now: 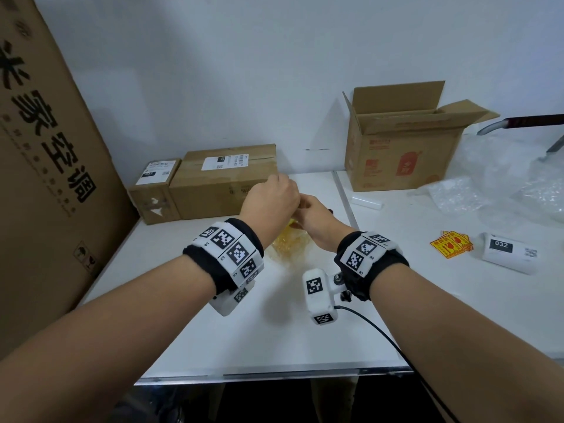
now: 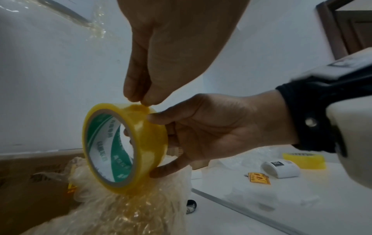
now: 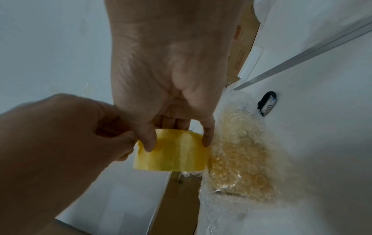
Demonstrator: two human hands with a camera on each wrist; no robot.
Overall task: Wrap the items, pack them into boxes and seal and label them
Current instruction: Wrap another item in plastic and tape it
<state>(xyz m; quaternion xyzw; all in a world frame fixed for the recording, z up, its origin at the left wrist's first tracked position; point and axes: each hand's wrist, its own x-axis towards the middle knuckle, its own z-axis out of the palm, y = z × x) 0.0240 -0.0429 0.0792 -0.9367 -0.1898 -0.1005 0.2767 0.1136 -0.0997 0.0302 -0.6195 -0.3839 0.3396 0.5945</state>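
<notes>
Above bubble-wrapped item [image 2: 128, 211] | R hand [image 2: 211, 132] grips tape roll [image 2: 128, 147] | L hand [image 2: 161, 63] pinches tape end.

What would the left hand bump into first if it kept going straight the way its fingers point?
The left hand points its fingertips down onto the yellow tape roll held by the right hand, so it meets the roll's top at once. It seems to be pinching the tape there already.

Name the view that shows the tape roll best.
Left wrist: the tape roll shows whole, core and printed liner included. The right wrist view shows only its yellow outer band. In the head view the hands hide nearly all of it.
</notes>
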